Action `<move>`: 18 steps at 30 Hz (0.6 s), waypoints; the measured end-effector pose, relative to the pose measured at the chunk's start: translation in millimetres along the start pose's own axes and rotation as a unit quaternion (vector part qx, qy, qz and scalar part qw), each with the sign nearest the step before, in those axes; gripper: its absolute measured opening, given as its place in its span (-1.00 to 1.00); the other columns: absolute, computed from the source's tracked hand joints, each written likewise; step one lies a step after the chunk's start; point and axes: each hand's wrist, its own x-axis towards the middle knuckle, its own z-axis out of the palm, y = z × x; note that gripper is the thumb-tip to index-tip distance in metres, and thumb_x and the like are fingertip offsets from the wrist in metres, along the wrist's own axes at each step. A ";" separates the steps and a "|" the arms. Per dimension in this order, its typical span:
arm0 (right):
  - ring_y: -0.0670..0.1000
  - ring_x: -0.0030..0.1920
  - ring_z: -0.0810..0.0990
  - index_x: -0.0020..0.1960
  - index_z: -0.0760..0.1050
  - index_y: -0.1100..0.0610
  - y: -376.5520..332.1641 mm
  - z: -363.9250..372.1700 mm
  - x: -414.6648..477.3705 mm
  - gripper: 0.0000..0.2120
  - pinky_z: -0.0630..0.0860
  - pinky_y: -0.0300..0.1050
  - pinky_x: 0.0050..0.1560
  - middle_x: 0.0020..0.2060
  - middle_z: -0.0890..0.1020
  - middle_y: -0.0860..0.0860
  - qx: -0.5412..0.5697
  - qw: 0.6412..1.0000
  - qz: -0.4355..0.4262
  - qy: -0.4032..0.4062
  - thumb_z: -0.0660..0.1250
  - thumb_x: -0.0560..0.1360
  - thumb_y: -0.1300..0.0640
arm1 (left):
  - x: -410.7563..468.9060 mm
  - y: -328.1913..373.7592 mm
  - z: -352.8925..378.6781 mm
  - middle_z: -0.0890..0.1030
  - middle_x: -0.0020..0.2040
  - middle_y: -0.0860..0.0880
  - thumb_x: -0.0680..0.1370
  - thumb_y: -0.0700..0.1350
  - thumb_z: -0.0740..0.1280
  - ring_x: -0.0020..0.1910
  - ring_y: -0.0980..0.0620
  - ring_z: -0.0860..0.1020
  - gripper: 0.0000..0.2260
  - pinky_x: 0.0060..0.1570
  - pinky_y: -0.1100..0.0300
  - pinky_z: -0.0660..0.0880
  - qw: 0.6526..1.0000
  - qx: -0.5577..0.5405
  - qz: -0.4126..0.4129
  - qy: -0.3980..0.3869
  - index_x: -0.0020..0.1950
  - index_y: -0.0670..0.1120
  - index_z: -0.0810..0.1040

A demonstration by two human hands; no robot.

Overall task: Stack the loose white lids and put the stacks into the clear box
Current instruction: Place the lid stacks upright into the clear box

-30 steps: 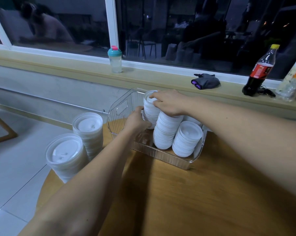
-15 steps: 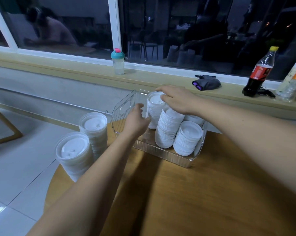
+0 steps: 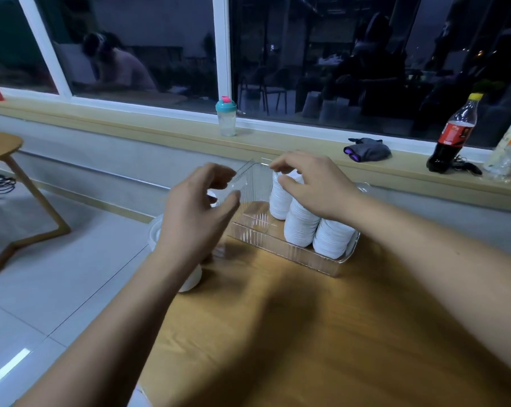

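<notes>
Closest to the person, a round light-wood tabletop (image 3: 322,333) fills the foreground, and both bare forearms reach out across it. Near its left edge the left hand (image 3: 195,212) hovers with fingers loosely spread and half bent, holding nothing. Under and behind it sit loose stacks of white round plastic lids (image 3: 191,279), mostly hidden by the hand and wrist.

Just right of that hand stands the clear ribbed plastic box (image 3: 280,254), with the wood showing through its left half. Three more lid stacks lean side by side at its right end: the near stack (image 3: 332,239), the middle stack (image 3: 299,227) and the far stack (image 3: 279,201), each touching the next. The right hand (image 3: 310,186) lies over the middle stack, its fingertips and thumb bent round the top of the far stack.

Beyond, on the beige windowsill (image 3: 160,133), stand a clear shaker bottle with a teal lid (image 3: 226,118), a crumpled grey cloth (image 3: 368,149) and a dark cola bottle with a yellow cap (image 3: 451,136), well apart.
</notes>
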 end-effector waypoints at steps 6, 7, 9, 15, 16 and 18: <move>-0.18 0.20 0.55 0.29 0.65 0.03 -42.6 32.3 -14.5 -0.77 0.36 -0.41 0.21 0.15 0.64 -0.17 0.026 0.998 -0.031 -0.044 0.32 0.68 0.14 | -35.2 -39.5 -56.5 0.66 0.20 0.22 0.56 -0.09 0.54 0.24 0.25 0.59 -0.68 0.15 0.11 0.57 0.997 0.056 -0.038 0.039 0.28 0.10 0.62; -0.16 0.22 0.56 0.29 0.64 0.02 -49.3 39.2 -16.4 -0.77 0.40 -0.35 0.22 0.16 0.64 -0.16 0.032 0.998 -0.031 -0.052 0.32 0.68 0.14 | -41.2 -48.9 -62.1 0.64 0.23 0.21 0.54 -0.08 0.56 0.25 0.25 0.57 -0.63 0.16 0.11 0.56 0.996 0.061 -0.049 0.039 0.32 0.09 0.61; -0.13 0.24 0.56 0.30 0.64 0.04 -61.6 54.5 -19.6 -0.76 0.46 -0.25 0.27 0.19 0.65 -0.13 0.037 0.997 -0.035 -0.066 0.32 0.67 0.14 | -51.9 -67.9 -70.2 0.60 0.31 0.19 0.50 -0.04 0.62 0.30 0.20 0.55 -0.50 0.17 0.13 0.53 0.995 0.057 -0.069 0.040 0.40 0.08 0.55; 0.00 0.38 0.54 0.40 0.59 0.06 -92.1 102.4 -26.3 -0.68 0.38 -0.18 0.41 0.32 0.62 -0.04 0.046 0.994 -0.069 -0.073 0.34 0.65 0.15 | -79.0 -119.5 -67.6 0.48 0.46 0.10 0.34 0.01 0.75 0.41 0.15 0.50 -0.01 0.32 0.12 0.49 0.980 -0.041 -0.195 -0.026 0.63 0.15 0.25; 0.02 0.39 0.54 0.41 0.59 0.07 -95.4 110.5 -27.2 -0.66 0.41 -0.09 0.45 0.33 0.62 -0.04 0.039 0.994 -0.081 -0.069 0.34 0.64 0.15 | -82.3 -126.5 -63.9 0.47 0.47 0.08 0.33 0.00 0.76 0.42 0.11 0.49 0.04 0.35 0.09 0.48 0.975 -0.044 -0.213 -0.049 0.65 0.15 0.21; 0.07 0.41 0.54 0.40 0.59 0.09 -100.6 125.1 -28.3 -0.63 0.43 0.08 0.46 0.35 0.62 -0.01 0.020 0.992 -0.111 -0.060 0.35 0.61 0.16 | -88.6 -142.7 -55.4 0.47 0.48 0.07 0.32 -0.04 0.77 0.44 0.07 0.49 0.08 0.33 0.07 0.48 0.967 -0.044 -0.234 -0.091 0.66 0.16 0.18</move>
